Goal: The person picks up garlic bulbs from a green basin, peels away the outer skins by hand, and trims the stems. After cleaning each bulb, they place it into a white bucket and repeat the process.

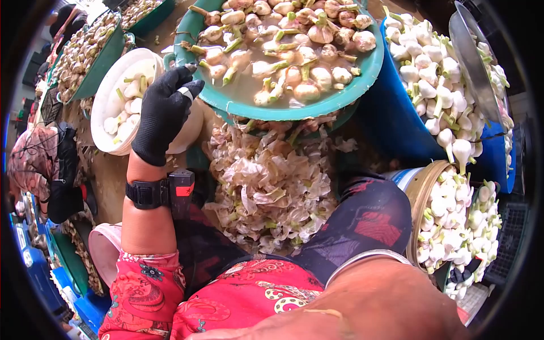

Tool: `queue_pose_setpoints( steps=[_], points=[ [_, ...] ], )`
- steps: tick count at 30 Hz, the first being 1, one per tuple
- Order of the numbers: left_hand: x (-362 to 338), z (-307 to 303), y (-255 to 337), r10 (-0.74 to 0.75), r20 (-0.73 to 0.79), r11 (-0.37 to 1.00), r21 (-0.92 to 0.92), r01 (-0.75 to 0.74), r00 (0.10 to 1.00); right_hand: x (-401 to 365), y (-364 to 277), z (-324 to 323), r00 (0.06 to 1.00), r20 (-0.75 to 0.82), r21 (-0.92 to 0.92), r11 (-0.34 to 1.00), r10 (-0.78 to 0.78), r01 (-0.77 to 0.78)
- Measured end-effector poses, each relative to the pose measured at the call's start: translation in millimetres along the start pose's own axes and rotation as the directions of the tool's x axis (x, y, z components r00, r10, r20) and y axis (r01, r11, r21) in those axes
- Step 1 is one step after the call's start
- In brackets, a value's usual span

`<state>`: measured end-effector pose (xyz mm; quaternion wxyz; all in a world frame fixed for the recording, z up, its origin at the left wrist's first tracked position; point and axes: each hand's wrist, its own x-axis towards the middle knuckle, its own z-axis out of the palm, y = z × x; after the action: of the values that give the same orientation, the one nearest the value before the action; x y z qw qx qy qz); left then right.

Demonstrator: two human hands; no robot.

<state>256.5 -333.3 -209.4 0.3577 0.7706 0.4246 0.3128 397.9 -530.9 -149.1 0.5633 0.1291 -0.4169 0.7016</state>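
Note:
My left hand point(164, 110), in a black glove, is at the left rim of a green basin point(283, 112). Its fingers are curled together, and a small pale piece shows at them that I cannot make out. Garlic bulbs point(306, 90) with cut stems sit in the basin's cloudy water. Under the hand stands a white bucket point(102, 124) holding a few peeled bulbs. My right arm stretches across the lower right. Part of a black glove, my right hand point(462, 273), shows among white garlic bulbs point(447, 226) at the right; its fingers are mostly hidden.
Papery garlic skins point(272, 187) are heaped between my knees. A blue tub point(396, 107) full of white bulbs stands at the right, with a metal pan point(476, 62) over it. Green tubs of garlic point(90, 56) and another person point(39, 158) are at the left.

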Motion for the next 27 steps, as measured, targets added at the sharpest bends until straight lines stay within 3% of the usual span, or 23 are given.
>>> queue_pose_setpoints(
  steps=[5, 11, 14, 16, 17, 18, 19, 20, 21, 22, 23, 25, 26, 27],
  points=[
    [0.4, 2.8, -1.1, 0.058, -0.006, 0.997, 0.053, -0.058, 0.998, 4.0, -1.7, 0.8, 0.999, 0.015, 0.029, 0.999, 0.042, -0.042],
    [-2.8, 11.7, 9.4, -0.084, 0.045, 0.996, -0.013, 0.085, 0.995, 7.9, -6.8, -1.0, 0.994, 0.030, 0.055, 0.993, 0.103, -0.105],
    [-2.4, 18.0, 9.5, -0.024, 0.060, 0.999, 0.047, 0.021, 0.998, 12.3, -17.5, 0.2, 0.992, 0.040, 0.033, 0.992, 0.118, -0.119],
    [-0.1, 29.7, 2.3, -0.056, 0.108, 0.981, -0.180, 0.075, 0.993, 23.0, -27.2, 7.5, 0.991, 0.058, 0.003, 0.993, 0.119, -0.120],
    [2.9, 36.6, 4.5, -0.076, 0.145, 0.961, -0.255, 0.111, 0.986, 16.7, -36.4, 0.2, 0.914, -0.113, -0.058, 0.915, 0.390, -0.398],
    [8.8, 42.1, 10.3, -0.065, 0.228, 0.978, -0.179, 0.108, 0.971, 15.1, -34.5, -5.0, 0.860, -0.343, -0.171, 0.875, 0.377, -0.452],
    [14.6, 47.4, 15.1, -0.064, 0.308, 0.990, -0.099, 0.099, 0.949, 11.9, -32.7, -18.2, 0.757, -0.532, -0.383, 0.689, 0.380, -0.616],
    [24.3, 57.2, 8.8, 0.064, 0.330, 0.996, 0.034, -0.079, 0.942, 4.4, -26.0, -30.9, 0.629, -0.713, -0.365, 0.603, 0.310, -0.710],
    [33.8, 65.6, 11.4, 0.007, 0.406, 0.997, 0.071, -0.039, 0.914, -6.7, -17.3, -47.5, 0.526, -0.836, -0.414, 0.452, 0.155, -0.790],
    [44.6, 78.1, 9.8, 0.038, 0.415, 0.982, 0.154, -0.111, 0.909, -11.4, -22.4, -53.8, 0.453, -0.889, -0.348, 0.550, 0.062, -0.759],
    [54.5, 89.6, 8.0, 0.066, 0.426, 0.956, 0.233, -0.180, 0.902, -21.5, -23.3, -66.2, 0.457, -0.889, -0.385, 0.552, -0.009, -0.739],
    [70.1, 104.0, 1.3, -0.078, 0.504, 0.862, 0.467, -0.196, 0.860, -27.6, -34.3, -71.7, 0.385, -0.922, -0.264, 0.673, 0.034, -0.691],
    [78.1, 116.4, -17.3, -0.086, 0.556, 0.846, 0.479, -0.234, 0.827, -28.2, -37.8, -72.4, 0.392, -0.920, -0.274, 0.674, 0.025, -0.686],
    [81.3, 122.2, -27.2, -0.128, 0.579, 0.877, 0.445, -0.181, 0.805, -27.7, -39.7, -72.6, 0.373, -0.928, -0.286, 0.677, -0.019, -0.678]
  ],
)
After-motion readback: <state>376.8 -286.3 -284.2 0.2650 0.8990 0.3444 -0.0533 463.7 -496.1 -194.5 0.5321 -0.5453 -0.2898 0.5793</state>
